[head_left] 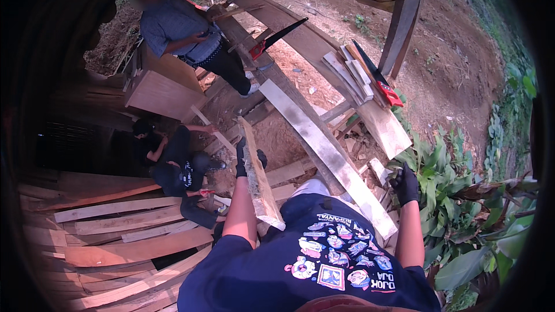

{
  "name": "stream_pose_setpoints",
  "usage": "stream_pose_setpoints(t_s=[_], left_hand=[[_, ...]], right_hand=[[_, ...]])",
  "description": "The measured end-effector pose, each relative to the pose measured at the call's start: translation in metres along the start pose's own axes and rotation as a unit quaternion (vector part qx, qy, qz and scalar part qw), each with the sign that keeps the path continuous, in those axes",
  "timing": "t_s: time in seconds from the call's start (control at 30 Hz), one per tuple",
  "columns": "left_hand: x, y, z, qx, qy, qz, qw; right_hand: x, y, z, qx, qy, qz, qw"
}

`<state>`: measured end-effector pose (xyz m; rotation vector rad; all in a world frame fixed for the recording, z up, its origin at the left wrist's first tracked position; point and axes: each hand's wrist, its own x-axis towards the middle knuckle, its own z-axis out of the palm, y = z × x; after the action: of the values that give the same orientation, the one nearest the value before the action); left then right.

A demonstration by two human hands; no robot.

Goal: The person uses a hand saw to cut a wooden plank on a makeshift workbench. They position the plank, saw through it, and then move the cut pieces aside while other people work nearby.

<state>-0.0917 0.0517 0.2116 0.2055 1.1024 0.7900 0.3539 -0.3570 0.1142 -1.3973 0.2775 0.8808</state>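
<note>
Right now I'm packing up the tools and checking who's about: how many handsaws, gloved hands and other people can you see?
Handsaws with red handles: 2
Gloved hands: 2, left hand on the held plank, right hand
Other people: 2
Total: 6

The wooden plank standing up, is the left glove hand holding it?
Touching. The head view shows the left hand in a black glove wrapped around the edge of the plank.
</note>
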Motion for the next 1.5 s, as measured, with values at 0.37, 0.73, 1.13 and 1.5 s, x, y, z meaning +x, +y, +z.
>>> stream_pose_setpoints(t_s=[0.37,0.73,1.13,1.5], left_hand=[[0.004,-0.016,0.007,0.005,0.042,0.048,0.998],[-0.021,-0.043,0.006,-0.029,0.007,0.060,0.998],[0.009,-0.092,-0.026,-0.056,0.140,0.064,0.987],[-0.005,-0.133,0.004,-0.025,0.285,0.087,0.954]], right_hand=[[-0.001,0.067,-0.104,0.144,-0.005,0.145,0.979],[0.047,0.057,-0.114,0.004,-0.040,0.264,0.964],[0.088,0.009,-0.100,-0.138,-0.027,0.239,0.961],[-0.067,-0.055,0.122,-0.373,-0.349,0.091,0.855]])
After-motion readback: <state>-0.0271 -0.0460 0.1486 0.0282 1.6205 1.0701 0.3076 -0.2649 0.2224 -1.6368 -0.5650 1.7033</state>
